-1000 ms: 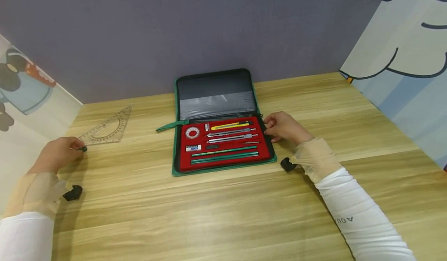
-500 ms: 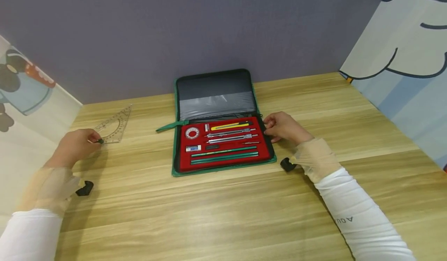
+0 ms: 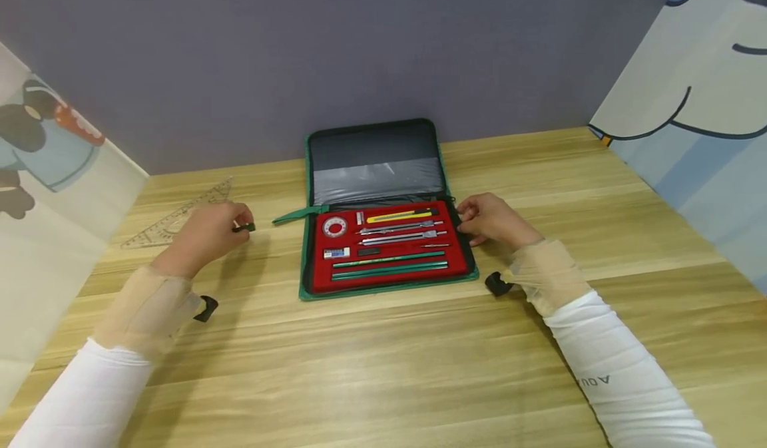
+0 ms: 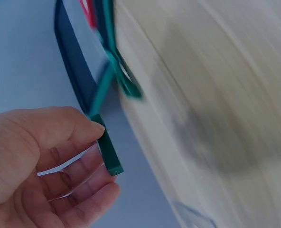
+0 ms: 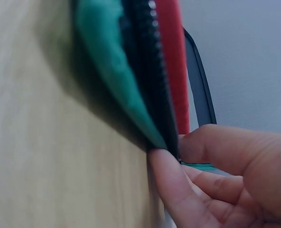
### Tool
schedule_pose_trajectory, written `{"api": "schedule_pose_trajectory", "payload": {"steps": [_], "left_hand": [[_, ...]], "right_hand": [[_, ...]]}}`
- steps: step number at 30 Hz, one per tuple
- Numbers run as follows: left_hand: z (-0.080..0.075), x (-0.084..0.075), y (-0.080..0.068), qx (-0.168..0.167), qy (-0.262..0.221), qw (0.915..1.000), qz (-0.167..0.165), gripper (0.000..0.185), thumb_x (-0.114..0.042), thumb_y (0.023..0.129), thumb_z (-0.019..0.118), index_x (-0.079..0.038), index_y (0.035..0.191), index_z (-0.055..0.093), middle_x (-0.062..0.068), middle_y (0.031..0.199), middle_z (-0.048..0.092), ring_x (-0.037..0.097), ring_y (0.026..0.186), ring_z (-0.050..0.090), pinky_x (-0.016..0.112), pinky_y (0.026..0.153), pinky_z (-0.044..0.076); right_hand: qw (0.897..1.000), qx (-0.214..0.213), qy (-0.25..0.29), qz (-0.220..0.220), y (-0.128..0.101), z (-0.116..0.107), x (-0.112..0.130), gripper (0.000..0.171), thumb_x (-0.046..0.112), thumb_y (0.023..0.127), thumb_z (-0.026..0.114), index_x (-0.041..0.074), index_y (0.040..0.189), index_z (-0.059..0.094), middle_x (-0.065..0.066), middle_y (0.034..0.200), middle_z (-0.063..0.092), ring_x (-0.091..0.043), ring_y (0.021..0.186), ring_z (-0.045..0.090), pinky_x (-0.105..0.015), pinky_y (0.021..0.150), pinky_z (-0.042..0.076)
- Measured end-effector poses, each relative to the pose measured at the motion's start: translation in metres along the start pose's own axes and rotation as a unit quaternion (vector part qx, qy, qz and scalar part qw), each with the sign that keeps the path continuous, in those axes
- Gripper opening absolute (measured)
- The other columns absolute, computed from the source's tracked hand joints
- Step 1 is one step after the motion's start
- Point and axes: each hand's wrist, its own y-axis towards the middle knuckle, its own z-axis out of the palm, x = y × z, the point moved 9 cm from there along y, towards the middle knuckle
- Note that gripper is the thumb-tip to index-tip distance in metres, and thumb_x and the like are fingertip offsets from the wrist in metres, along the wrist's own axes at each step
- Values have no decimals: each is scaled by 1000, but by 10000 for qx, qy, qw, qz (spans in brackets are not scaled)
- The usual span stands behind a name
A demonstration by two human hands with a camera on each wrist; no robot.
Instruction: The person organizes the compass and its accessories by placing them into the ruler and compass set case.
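My left hand (image 3: 204, 235) pinches a small dark green rectangular block (image 4: 110, 149) between thumb and fingers, held above the table left of the case. The zippered drawing-set case (image 3: 460, 261) lies open, its lid (image 3: 377, 142) leaning back at the rear wall. In its red insert sit a round white dial (image 3: 334, 227), a yellow utility knife (image 3: 395, 217), metal compasses (image 3: 401, 236), an eraser (image 3: 337, 253) and green pencils (image 3: 389, 270). At the case's right edge, my right hand (image 3: 494, 220) pinches the green fabric border (image 5: 112, 71) between thumb and fingers.
A clear plastic set square (image 3: 150, 237) lies on the wooden table (image 3: 383, 368) at the left, partly behind my left hand. A green strap (image 3: 293, 215) sticks out left from the case. A grey panel (image 3: 240, 68) rises behind the table.
My left hand has moved right and slightly up from the set square's left corner toward the case, carrying the green block. My right hand stays at the case's edge.
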Motion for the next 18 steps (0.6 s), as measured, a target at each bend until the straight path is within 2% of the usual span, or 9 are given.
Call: {"api": "schedule_pose_trajectory", "payload": {"steps": [5,8,13,18], "left_hand": [[2,-42,11,-24,-116,9994,313,16,-1,83,59,2,98,66,17,94,67,29,83,63,46,73,50],[5,-64,19,-108,18,9985,534,15,0,81,59,2,94,67,15,91,67,28,81,62,45,74,51],[16,-96,30,-105,191,9962,838,16,-1,80,62,2,95,67,13,91,67,27,83,62,42,76,51],[27,-125,38,50,195,9944,1037,18,-4,81,65,0,99,67,11,94,67,24,85,61,39,77,52]], "right_hand": [[10000,-12,-29,-15,0,0,1,42,-3,86,59,-12,125,46,-18,99,51,-15,68,59,-31,61,57],[10000,-10,9,-45,0,1,2,42,-4,86,60,-12,124,46,-18,98,51,-15,67,59,-31,60,57],[9999,51,113,-41,-1,4,4,43,-5,85,60,-14,124,45,-16,95,51,-14,64,58,-31,59,57],[9999,49,110,-42,0,4,4,43,-5,85,60,-14,124,46,-16,95,51,-13,64,58,-31,59,57]]}}
